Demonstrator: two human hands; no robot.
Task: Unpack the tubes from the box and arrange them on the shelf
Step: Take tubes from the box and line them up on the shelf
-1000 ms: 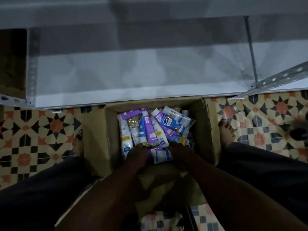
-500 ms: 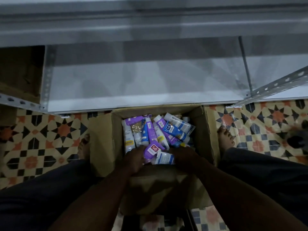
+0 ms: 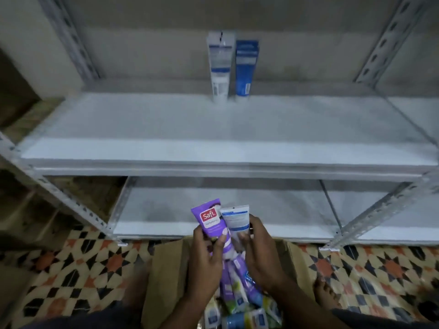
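My left hand (image 3: 206,262) grips a purple tube (image 3: 212,224) with a red label, held upright above the box. Beside it my right hand (image 3: 260,255) holds a white tube (image 3: 236,220) with blue print, also upright. Both tubes touch side by side in front of the lower shelf (image 3: 228,227). Below the hands the open cardboard box (image 3: 166,276) holds several more tubes (image 3: 240,295) in purple, white and blue. On the upper shelf (image 3: 213,148) two tubes stand upright near the back: a white one (image 3: 219,67) and a blue one (image 3: 245,67).
The grey metal rack has perforated uprights (image 3: 71,41) at left and right (image 3: 389,36). A patterned tile floor (image 3: 78,267) surrounds the box. My bare foot (image 3: 324,293) rests right of the box. A brown wooden unit (image 3: 16,181) stands at far left.
Both hands have lifted out of the box, each with a tube. The view has tilted up, bringing the upper shelf and its two standing tubes into sight.
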